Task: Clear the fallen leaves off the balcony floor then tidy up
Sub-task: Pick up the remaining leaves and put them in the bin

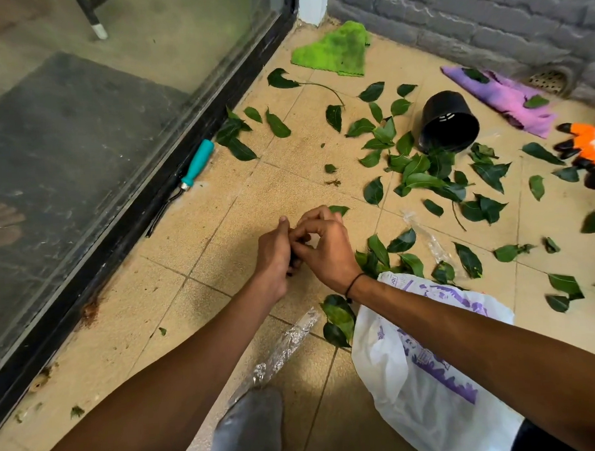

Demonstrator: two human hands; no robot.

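Note:
Many green leaves (420,172) lie scattered over the tan tiled balcony floor (220,208), thickest at the mouth of a tipped black plastic pot (450,121). Both hands meet at the middle of the view, just above the floor. My left hand (273,257) curls its fingers round a small dark object (293,262), thumb pointing up. My right hand (326,246) touches the left and pinches at the same object with curled fingers. What the object is stays hidden. One leaf tip (339,210) shows just past my right fingers. A white and purple plastic bag (428,366) lies under my right forearm.
A teal-handled garden tool (193,170) lies along the black sliding-door track (184,162) on the left. A green cloth (334,49), a purple cloth (503,97) and orange-black gloves (589,147) lie near the grey brick wall (467,10). Crumpled clear wrap (284,348) lies near my knee.

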